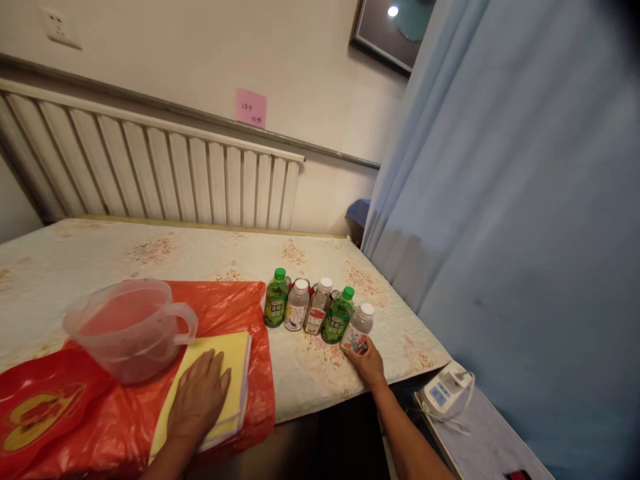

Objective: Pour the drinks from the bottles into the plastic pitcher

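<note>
My left hand (200, 397) lies flat, fingers stretched out, on a stack of folded yellow cloths (235, 353). My right hand (369, 363) grips the lower part of a white-capped clear bottle (359, 325) at the right end of a row. Left of it in that row stand a green-capped bottle (339, 317), a white-capped clear bottle with a red and white label (319, 307), another white-capped clear bottle (297, 305) and a second green-capped bottle (276, 299). All are upright. Behind them, metal and red items show only in part.
A red plastic sheet (260, 393) lies under the cloths, a translucent pitcher (130, 333) and a red tray (40, 400). The floral-covered table (300, 387) ends just in front of me. A white device with a cable (445, 392) sits at lower right, beside a blue curtain (525, 233).
</note>
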A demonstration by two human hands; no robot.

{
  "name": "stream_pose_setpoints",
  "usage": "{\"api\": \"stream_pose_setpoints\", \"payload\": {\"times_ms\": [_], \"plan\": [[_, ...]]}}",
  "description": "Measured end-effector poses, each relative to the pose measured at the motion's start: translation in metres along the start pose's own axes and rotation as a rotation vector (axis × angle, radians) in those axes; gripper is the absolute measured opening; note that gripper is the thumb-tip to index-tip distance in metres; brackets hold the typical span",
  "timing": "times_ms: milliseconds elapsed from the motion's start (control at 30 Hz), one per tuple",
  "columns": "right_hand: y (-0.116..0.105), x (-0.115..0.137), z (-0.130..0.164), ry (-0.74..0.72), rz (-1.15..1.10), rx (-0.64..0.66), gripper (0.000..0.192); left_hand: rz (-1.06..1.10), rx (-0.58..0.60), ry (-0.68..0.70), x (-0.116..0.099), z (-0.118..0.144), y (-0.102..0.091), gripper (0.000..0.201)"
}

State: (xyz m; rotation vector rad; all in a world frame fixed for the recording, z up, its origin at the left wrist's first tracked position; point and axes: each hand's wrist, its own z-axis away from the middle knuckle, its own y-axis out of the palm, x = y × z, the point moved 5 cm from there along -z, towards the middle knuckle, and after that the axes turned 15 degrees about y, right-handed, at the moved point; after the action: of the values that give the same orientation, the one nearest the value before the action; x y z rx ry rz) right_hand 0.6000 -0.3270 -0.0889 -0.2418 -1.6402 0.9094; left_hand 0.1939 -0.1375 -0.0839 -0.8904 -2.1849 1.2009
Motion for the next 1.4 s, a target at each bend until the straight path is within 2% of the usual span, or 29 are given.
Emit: {"api": "stream_pose_setpoints", "payload": {"times_ms": [200,500,1067,1400], "plan": [[-0.002,0.001,-0.002,-0.003,-0.012,0.013,0.044,0.025,-0.020,0.006,-0.001,-0.001,-0.003,0.049],[-0.002,0.002,0.001,0.010,-0.028,-0.022,0.045,0.003,0.041,-0.013,0.000,0.000,0.001,0.047],[-0.004,0.003,0.007,0.005,-0.072,-0.016,0.043,0.010,0.079,-0.034,-0.002,0.000,-0.003,0.047],[-0.006,-0.006,0.027,0.082,-0.153,-0.020,0.059,0.084,0.042,-0.053,-0.004,0.000,-0.012,0.042]]}}
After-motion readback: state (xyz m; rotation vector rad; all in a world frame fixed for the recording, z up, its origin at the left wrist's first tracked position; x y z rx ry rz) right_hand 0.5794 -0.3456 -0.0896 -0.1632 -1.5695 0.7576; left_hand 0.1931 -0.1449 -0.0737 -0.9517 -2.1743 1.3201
